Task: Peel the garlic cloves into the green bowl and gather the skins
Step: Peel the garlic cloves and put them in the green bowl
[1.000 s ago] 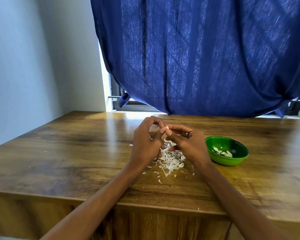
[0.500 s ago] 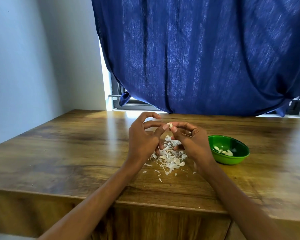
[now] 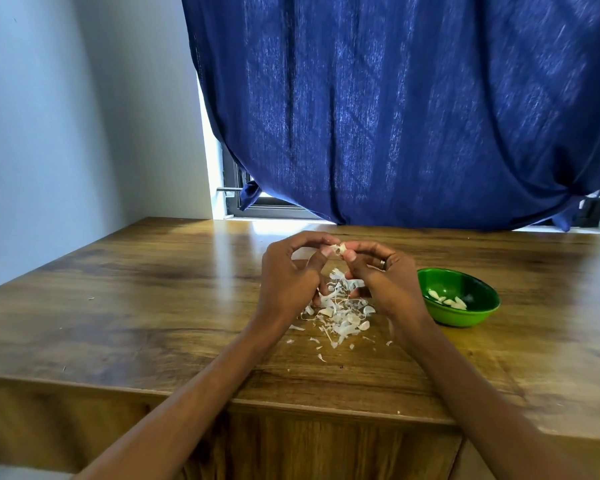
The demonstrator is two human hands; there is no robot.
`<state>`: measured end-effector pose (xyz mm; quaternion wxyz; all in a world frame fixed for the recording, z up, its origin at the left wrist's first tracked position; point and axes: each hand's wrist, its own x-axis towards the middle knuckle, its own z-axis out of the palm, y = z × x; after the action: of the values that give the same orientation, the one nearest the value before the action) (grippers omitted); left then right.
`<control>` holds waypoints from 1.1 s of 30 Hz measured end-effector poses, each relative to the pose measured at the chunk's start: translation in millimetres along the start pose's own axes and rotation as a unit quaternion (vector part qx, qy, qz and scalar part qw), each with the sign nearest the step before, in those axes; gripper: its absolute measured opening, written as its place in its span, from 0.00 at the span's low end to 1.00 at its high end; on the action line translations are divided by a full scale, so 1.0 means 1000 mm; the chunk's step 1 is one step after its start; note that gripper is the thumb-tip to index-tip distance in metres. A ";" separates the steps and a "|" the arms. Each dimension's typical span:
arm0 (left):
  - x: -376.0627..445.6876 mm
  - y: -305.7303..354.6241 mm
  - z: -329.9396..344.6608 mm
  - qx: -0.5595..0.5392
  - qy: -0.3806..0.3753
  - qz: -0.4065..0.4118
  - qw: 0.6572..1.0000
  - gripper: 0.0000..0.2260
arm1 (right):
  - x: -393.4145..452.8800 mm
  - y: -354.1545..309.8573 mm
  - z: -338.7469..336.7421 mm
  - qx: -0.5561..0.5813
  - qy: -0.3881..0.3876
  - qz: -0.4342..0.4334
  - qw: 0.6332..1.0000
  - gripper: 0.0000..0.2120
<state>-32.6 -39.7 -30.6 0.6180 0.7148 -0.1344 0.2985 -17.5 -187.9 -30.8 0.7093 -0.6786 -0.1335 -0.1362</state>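
Both hands pinch 1 garlic clove [image 3: 338,249] above the skin pile [image 3: 340,315]: left hand [image 3: 288,284] steadies, right hand [image 3: 383,280] picks. Best to strip the skin over the pile, then drop the clove into the green bowl [image 3: 459,318] just right on the surface [image 3: 136,306].

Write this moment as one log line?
step: peeling | hands: pinch clove | skins: on table | bowl: holds cloves

The single head-worn camera looks forward and slightly down from the near edge of the wooden table [image 3: 125,306], close over both forearms, its wide view taking in the tabletop, the blue curtain [image 3: 395,116] straight ahead and the wall [image 3: 66,133] at left.
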 end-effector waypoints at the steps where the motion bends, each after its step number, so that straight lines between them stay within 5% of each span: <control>1: 0.000 0.000 0.000 0.003 0.000 0.001 1.000 0.05 | 0.000 0.000 0.000 0.001 0.002 -0.001 1.000 0.06; 33: 0.002 -0.002 0.001 0.024 0.005 -0.037 0.999 0.03 | -0.002 0.001 0.001 -0.020 -0.014 -0.017 1.000 0.06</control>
<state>-29.9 -40.2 -31.1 0.6118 0.7325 -0.0979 0.2821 -18.7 -187.3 -32.0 0.6911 -0.6922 -0.1523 -0.1415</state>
